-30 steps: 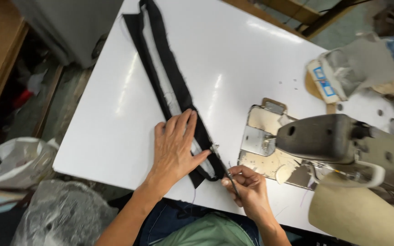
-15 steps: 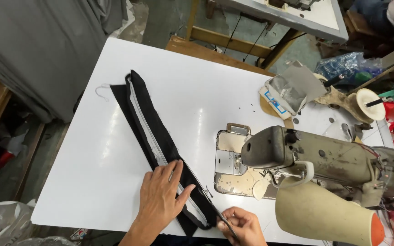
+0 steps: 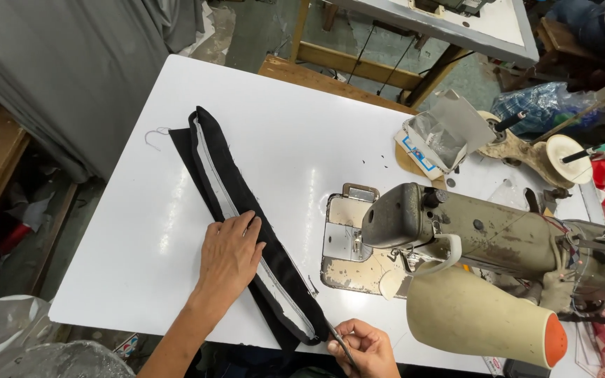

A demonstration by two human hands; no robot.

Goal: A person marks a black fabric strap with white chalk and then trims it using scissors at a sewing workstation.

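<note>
A long black fabric strip (image 3: 225,175) with a pale lining band lies diagonally on the white table (image 3: 295,133). My left hand (image 3: 229,255) rests flat on the strip's middle, fingers spread, pressing it down. At the table's near edge my right hand (image 3: 362,348) is closed around a small thread snipper (image 3: 337,343), its tips at the near end of the strip. A loose white thread (image 3: 154,134) curls beside the far end of the strip.
An old beige sewing machine (image 3: 484,238) with a worn metal bed plate (image 3: 348,245) fills the right side. Behind it sit an open small box (image 3: 432,136), a thread cone (image 3: 561,154) and a wooden stand. Grey cloth hangs at left; plastic bags lie on the floor.
The view has tilted up and pulled back, showing more of the table. My left hand has slid a little along the strip; my right hand stays at the strip's near end.
</note>
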